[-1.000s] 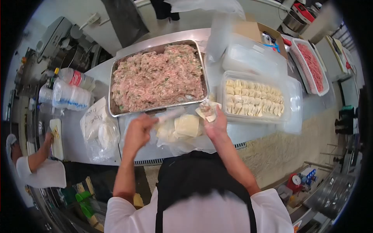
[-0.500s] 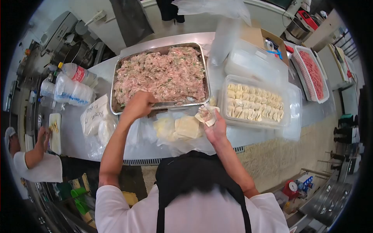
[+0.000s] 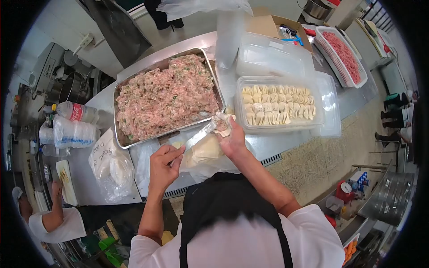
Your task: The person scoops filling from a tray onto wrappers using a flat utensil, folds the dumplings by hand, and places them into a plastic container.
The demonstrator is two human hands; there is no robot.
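Note:
My left hand is closed around the handle of a flat-bladed table knife, its tip at the filling in a dumpling wrapper. My right hand cradles that wrapper, which has pinkish meat on it. Below the knife lies a stack of square wrappers on plastic. A large metal tray, heaped with minced meat filling, stands beyond my left hand. To the right of my right hand, a clear plastic container holds rows of folded dumplings.
Empty clear containers stand behind the dumplings. A white basket of ground meat sits at the far right. On the left are bottles and a labelled plastic bag. A co-worker is beside a cutting board.
My left hand has come back from the tray's near edge to the wrapper, bringing the knife against the filling. The view has turned, and the right hand still holds the wrapper.

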